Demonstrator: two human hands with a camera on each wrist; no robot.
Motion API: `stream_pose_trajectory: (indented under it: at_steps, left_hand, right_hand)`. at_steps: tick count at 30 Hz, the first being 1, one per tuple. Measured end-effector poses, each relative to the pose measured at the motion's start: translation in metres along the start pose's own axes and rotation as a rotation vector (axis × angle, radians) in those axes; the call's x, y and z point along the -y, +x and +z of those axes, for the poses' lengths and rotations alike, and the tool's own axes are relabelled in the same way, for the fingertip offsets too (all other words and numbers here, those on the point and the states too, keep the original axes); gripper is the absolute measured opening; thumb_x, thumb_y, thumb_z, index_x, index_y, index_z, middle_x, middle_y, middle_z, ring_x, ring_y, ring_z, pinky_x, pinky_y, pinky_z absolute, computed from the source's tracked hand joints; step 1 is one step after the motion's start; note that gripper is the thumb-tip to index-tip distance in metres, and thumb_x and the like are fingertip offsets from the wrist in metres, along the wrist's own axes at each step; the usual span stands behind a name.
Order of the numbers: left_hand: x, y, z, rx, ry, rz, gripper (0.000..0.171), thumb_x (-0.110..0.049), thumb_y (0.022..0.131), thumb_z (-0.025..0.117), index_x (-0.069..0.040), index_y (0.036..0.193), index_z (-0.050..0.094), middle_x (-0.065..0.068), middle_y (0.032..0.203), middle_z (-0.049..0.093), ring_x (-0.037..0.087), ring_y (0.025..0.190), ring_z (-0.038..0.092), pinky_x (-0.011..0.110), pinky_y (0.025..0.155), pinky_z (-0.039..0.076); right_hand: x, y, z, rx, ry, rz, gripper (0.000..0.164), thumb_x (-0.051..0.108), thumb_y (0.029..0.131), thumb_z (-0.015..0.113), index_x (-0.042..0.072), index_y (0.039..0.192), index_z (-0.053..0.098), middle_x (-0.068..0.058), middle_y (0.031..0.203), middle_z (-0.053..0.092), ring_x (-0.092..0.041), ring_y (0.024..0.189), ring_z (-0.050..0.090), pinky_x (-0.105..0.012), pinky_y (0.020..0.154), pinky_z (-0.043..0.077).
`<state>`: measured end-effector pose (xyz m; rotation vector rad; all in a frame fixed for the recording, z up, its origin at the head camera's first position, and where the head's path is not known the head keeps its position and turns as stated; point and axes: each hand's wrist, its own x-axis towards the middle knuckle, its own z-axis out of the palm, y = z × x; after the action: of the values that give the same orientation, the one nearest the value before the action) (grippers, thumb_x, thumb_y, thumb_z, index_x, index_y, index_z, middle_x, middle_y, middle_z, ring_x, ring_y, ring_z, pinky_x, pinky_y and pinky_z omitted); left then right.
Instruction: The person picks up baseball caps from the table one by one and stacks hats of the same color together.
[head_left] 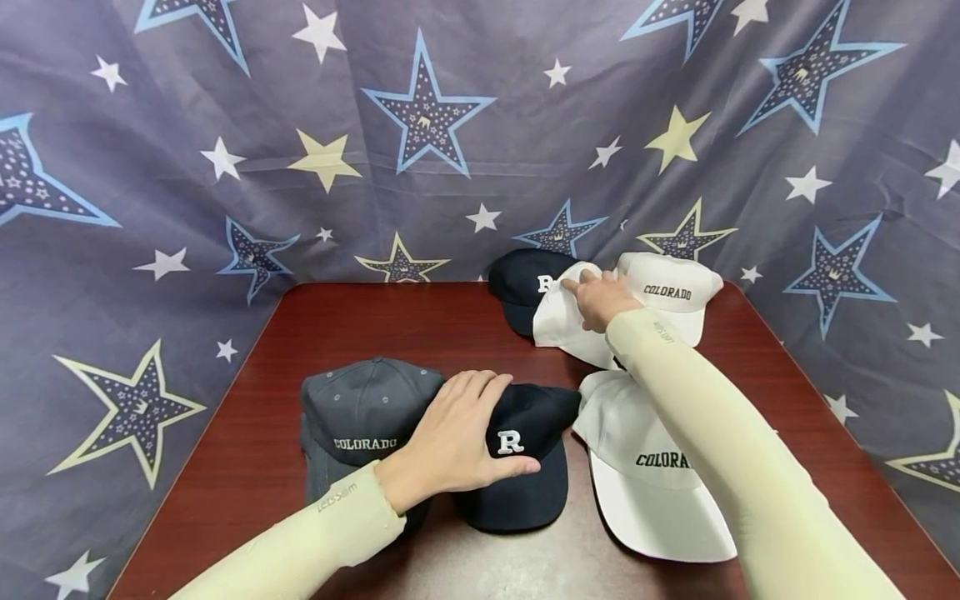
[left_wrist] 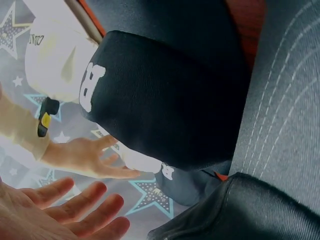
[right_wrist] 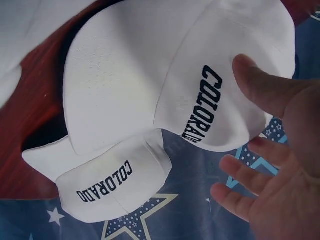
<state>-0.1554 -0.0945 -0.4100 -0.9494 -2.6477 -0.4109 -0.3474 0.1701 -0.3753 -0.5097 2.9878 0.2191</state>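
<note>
My left hand [head_left: 465, 433] hovers over the front navy cap with the white R [head_left: 525, 492], fingers extended and thumb spread. In the left wrist view its fingers [left_wrist: 95, 210] are apart from that cap's dark crown [left_wrist: 165, 105]. Beside it on the left sits a grey COLORADO cap [head_left: 367, 408]. At the back, my right hand [head_left: 603, 300] is at a white COLORADO cap [head_left: 558, 317], which leans over a rear navy R cap [head_left: 517, 283]. The right wrist view shows the thumb over the white crown [right_wrist: 220, 105], with the other fingers [right_wrist: 245, 175] spread beyond its edge.
Another white COLORADO cap [head_left: 678, 300] stands at the back right. A further white COLORADO cap [head_left: 645, 492] lies at the front right, partly behind my right sleeve. The reddish-brown table [head_left: 360, 317] ends at a star-patterned cloth [head_left: 420, 192] behind and at the sides.
</note>
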Motion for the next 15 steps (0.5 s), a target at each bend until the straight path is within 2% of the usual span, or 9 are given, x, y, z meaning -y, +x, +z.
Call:
stream_pose_trajectory:
  at_steps: [5,10,15]
  left_hand:
    - [0.0,0.0011,0.0001,-0.004,0.008,0.003,0.107,-0.083,0.074,0.068,-0.005,0.144,0.051,0.01,0.135,0.057,0.028,0.127,0.052,0.046,0.113,0.039]
    - [-0.0005,0.0021,-0.0004,0.005,0.009,-0.005,0.106,-0.083,0.073,0.068,-0.006,0.144,0.051,0.009,0.135,0.056,0.028,0.127,0.051,0.046,0.113,0.038]
    - [0.0002,0.0018,-0.0003,-0.001,0.004,0.0,0.106,-0.083,0.073,0.068,-0.006,0.144,0.051,0.009,0.134,0.057,0.028,0.126,0.052,0.046,0.113,0.038]
  right_hand:
    - [0.0015,0.0035,0.004,-0.051,-0.031,0.002,0.071,0.007,0.089,0.069,0.016,0.155,0.043,-0.027,0.144,0.044,-0.051,0.122,0.046,-0.063,0.1,0.04]
    - [-0.0007,0.0035,0.0087,-0.111,-0.042,-0.011,0.054,0.001,0.089,0.063,0.011,0.142,0.054,-0.029,0.136,0.047,-0.051,0.119,0.048,-0.065,0.097,0.042]
    - [-0.0015,0.0046,0.0092,-0.119,-0.042,-0.038,0.053,0.002,0.089,0.065,0.011,0.139,0.051,-0.023,0.141,0.053,-0.051,0.124,0.048,-0.073,0.106,0.029]
